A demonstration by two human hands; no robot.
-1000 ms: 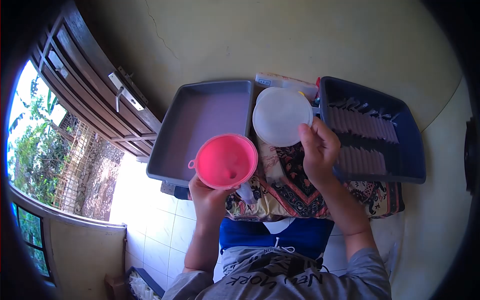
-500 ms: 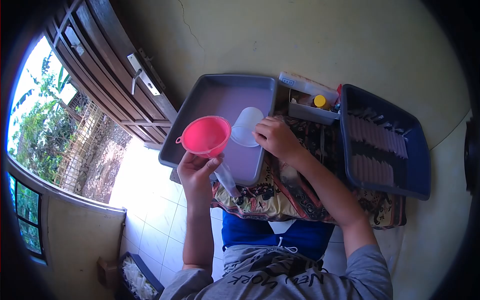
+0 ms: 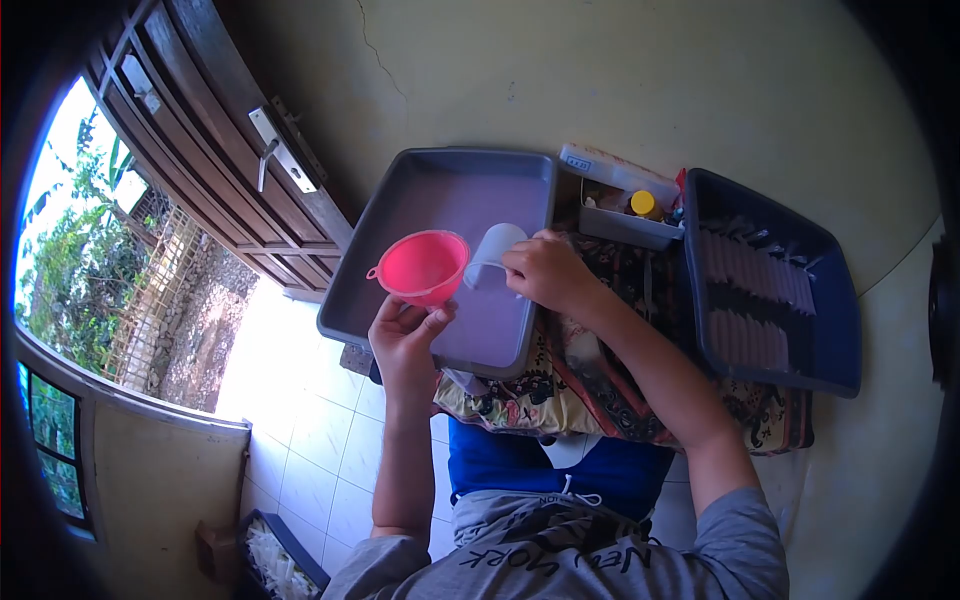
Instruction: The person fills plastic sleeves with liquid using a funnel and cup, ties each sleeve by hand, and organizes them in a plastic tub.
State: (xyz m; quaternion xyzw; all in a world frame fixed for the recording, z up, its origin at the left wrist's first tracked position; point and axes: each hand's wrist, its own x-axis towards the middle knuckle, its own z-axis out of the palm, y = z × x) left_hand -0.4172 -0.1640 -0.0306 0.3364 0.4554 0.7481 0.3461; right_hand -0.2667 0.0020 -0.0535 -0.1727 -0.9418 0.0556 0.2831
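My left hand (image 3: 408, 335) is closed around the neck of a pink funnel (image 3: 422, 268), whose wide mouth faces up. Below it, part of a clear plastic bag (image 3: 465, 381) shows; the hand hides how it joins the funnel. Beside the funnel's right rim, my right hand (image 3: 550, 270) grips a translucent plastic cup (image 3: 497, 246), tilted toward the funnel. Both are over a grey basin (image 3: 335, 318) that holds pale purple liquid (image 3: 490, 325). Whether liquid is leaving the cup I cannot tell.
A dark blue basin (image 3: 845, 340) at right holds rows of filled purple bags (image 3: 750, 338). Between the basins stands a box (image 3: 625, 226) with a yellow-capped bottle (image 3: 643, 204). Patterned cloth (image 3: 600, 400) lies underneath. A container of plastic bags (image 3: 275, 555) is at lower left, near an open door (image 3: 230, 150).
The cup has tipped further toward the funnel. My left hand and the funnel have shifted slightly right, and the bag beneath now shows less.
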